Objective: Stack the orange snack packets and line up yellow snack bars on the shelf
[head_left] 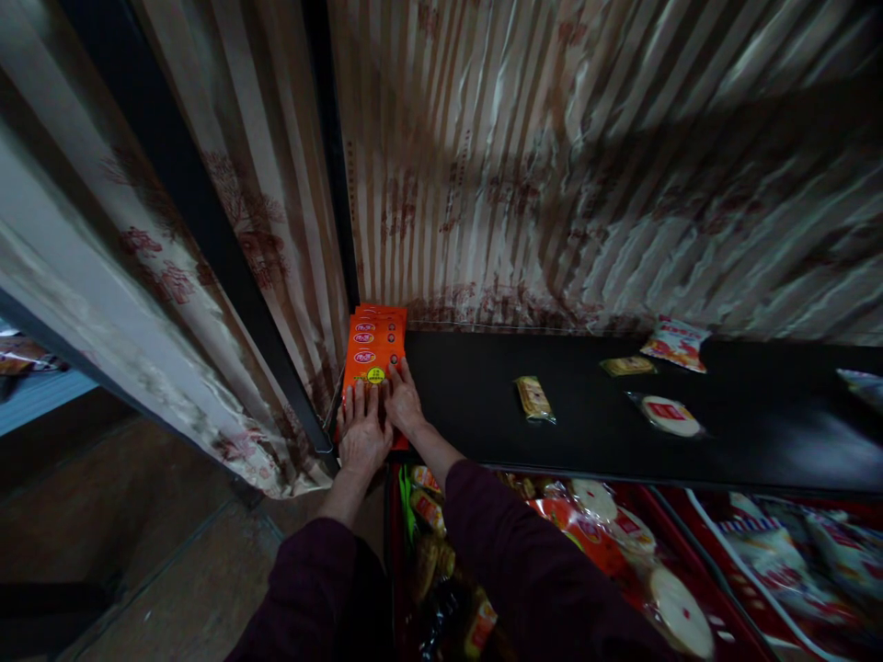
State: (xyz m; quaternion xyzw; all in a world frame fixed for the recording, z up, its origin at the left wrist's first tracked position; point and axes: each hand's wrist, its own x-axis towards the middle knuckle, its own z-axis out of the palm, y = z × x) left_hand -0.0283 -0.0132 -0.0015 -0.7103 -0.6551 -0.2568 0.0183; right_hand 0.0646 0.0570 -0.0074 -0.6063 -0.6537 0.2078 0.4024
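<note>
Several orange snack packets (363,345) lie overlapped in a row at the left end of a black shelf (469,382). My left hand (363,434) rests flat on the nearest packet, its fingers stretched out toward the shelf's back. Close beside it, my right hand (405,401) touches the packets' right edge with fingers extended. Neither hand is wrapped round anything that I can see. The hands cover the lower part of the front packet.
On the shelf are a small yellow wrapped snack (533,399), a flat yellow packet (627,366), a round white wrapped cake (668,416) and a red-white bag (676,343). Below stand red crates (696,565) of packaged snacks. A metal post (331,147) and printed curtain (566,184) border the shelf.
</note>
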